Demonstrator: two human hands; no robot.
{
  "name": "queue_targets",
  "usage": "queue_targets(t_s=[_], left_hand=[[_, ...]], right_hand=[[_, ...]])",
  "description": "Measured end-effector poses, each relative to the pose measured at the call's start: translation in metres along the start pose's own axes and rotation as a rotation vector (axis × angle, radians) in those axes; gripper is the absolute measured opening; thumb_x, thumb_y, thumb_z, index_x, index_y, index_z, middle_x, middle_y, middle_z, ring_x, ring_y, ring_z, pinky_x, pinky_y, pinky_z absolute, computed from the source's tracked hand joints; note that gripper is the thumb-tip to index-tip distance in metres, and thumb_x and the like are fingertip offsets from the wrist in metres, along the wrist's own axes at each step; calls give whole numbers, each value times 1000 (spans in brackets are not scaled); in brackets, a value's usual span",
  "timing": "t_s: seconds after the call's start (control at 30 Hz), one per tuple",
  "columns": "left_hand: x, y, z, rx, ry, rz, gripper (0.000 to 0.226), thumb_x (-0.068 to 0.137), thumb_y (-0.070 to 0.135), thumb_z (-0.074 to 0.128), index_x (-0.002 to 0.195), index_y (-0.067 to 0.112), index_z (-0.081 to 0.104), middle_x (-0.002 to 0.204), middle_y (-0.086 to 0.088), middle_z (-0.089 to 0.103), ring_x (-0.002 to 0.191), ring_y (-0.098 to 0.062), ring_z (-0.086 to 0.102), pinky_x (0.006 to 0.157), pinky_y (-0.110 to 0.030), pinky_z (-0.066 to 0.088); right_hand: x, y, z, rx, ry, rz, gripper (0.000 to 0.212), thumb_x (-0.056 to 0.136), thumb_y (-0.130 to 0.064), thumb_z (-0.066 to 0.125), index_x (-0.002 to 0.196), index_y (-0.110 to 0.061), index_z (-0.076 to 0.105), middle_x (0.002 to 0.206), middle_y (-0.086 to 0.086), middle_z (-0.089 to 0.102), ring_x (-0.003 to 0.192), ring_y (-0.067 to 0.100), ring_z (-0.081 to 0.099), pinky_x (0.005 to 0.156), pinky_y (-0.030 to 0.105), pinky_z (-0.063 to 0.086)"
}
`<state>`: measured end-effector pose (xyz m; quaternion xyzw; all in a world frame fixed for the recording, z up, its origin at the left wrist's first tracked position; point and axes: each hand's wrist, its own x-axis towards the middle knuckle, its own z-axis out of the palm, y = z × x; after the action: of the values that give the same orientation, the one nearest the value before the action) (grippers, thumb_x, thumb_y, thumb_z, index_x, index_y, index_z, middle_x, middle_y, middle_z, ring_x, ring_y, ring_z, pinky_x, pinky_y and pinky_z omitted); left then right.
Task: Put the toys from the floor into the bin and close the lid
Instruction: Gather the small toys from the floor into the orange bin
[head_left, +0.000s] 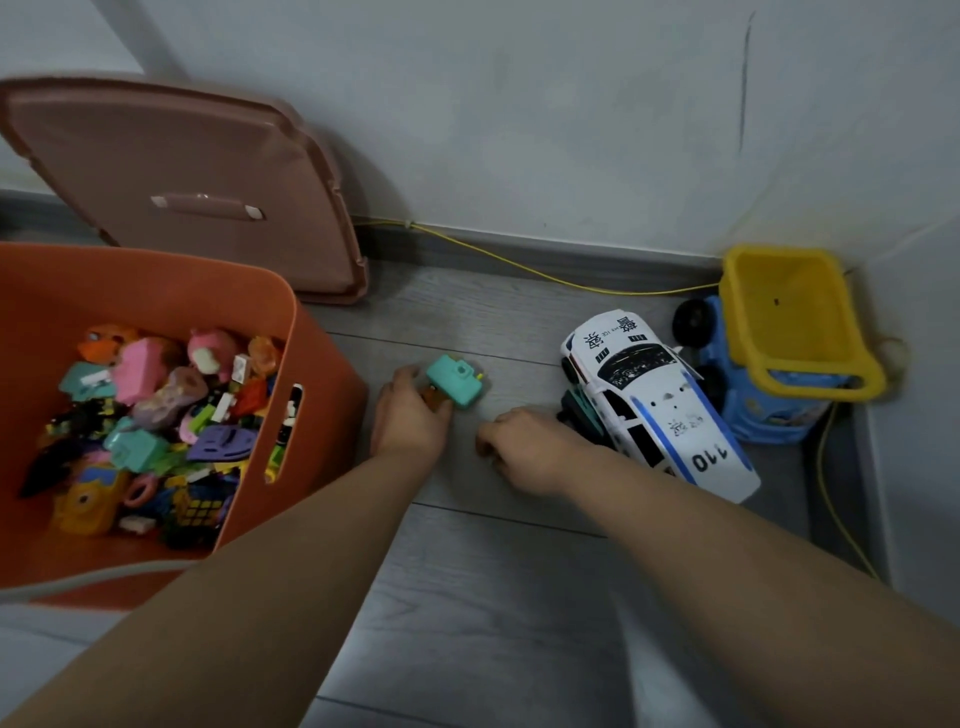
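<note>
An orange bin (322, 364) stands at the left, holding several small toys. Its pink lid (208, 171) leans against the wall behind it. My left hand (410, 415) grips a small teal toy camera (457, 387) just above the floor, right of the bin. My right hand (524, 447) is on the floor with its fingers curled under; what they hold is hidden. A white and blue police car (654, 400) lies tilted beside my right hand. A blue dump truck with a yellow bed (789, 332) stands in the corner.
A thin yellow cable (519, 267) runs along the skirting and down the right wall. The grey plank floor (493, 597) stretches toward me. Walls close the space behind and to the right.
</note>
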<state>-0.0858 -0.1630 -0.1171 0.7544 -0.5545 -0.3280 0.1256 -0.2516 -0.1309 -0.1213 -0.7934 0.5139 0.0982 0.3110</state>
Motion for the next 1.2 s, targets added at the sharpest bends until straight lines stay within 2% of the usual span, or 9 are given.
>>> queue_targets(t_s=[0.1,0.23,0.37,0.53,0.63,0.73,0.93,1.07,1.2], left_hand=[[1,-3,0,-28,-15,-52,58,84,25,74,137,16,51,128,-12,62,120,-28,57,93,-27,42],[-9,-15,-2,-12,-96,-71,31,82,28,75,112,21,71,109,-2,72,106,-21,65,89,-25,48],[-23,-23,3,-32,-170,-75,23,80,31,78,99,21,70,92,2,70,93,-17,65,79,-24,48],[-34,-17,9,-167,-266,11,31,85,30,74,114,20,67,93,1,71,89,-14,68,84,-27,53],[-33,-15,3,-82,-209,59,29,90,20,61,120,21,65,90,0,70,85,-16,66,78,-22,46],[-29,-15,-5,-54,-85,60,31,89,16,57,119,18,65,100,-6,71,100,-23,65,88,-27,48],[-26,-11,-12,-42,2,105,32,88,16,58,119,19,66,102,-6,70,102,-22,63,89,-26,45],[-23,-9,-10,-72,-18,116,38,87,16,59,124,18,63,109,-3,67,100,-18,63,90,-24,45],[-22,-6,-11,-56,-37,137,43,88,15,58,131,18,58,126,-7,57,112,-19,58,99,-23,40]], right_hand=[[1,0,2,-12,7,-2,27,92,-19,57,119,-23,61,115,10,65,108,31,59,87,38,51],[0,3,2,42,73,1,34,92,-20,60,126,-20,60,118,10,57,112,31,57,92,39,49],[-1,2,7,60,173,36,28,95,-19,57,121,-15,66,113,13,61,107,34,60,89,38,49],[-4,7,3,298,409,181,26,90,-13,62,115,-11,71,107,16,71,102,33,65,91,35,50],[-7,4,-1,314,375,244,39,86,-31,70,120,-13,67,110,10,67,105,27,64,92,34,50],[-2,-6,2,230,279,267,53,78,-48,75,119,-15,65,116,10,57,108,28,57,90,34,47],[6,-16,11,292,287,166,17,83,-29,72,89,-14,66,99,8,54,103,30,52,85,34,45],[-4,-8,-4,491,386,211,12,90,-12,61,95,-16,51,81,-3,57,74,18,53,61,28,35],[-9,5,-7,558,319,327,26,86,1,49,106,-15,55,95,-2,59,84,19,55,69,28,39]])
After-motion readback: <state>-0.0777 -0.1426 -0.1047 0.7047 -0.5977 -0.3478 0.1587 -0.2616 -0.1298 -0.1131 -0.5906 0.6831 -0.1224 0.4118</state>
